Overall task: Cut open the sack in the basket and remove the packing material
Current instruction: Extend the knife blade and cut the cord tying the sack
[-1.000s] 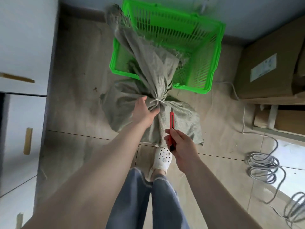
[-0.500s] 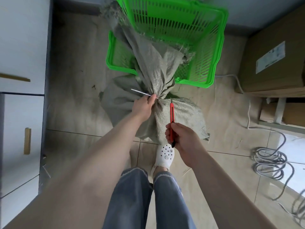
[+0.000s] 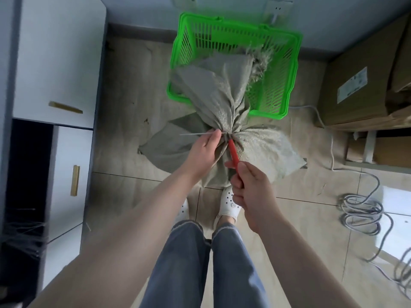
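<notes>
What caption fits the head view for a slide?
Left hand pinches the tie at the sack neck; right hand brings the red cutter there.

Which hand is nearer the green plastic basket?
Left. The left hand pinches the tie at the grey woven sack's neck, just below the green plastic basket; the right hand sits further back.

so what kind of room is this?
Probably a storage or utility corner indoors: stacked cardboard boxes by the wall, loose coiled cable on the tiled floor, white cabinets alongside.
</notes>
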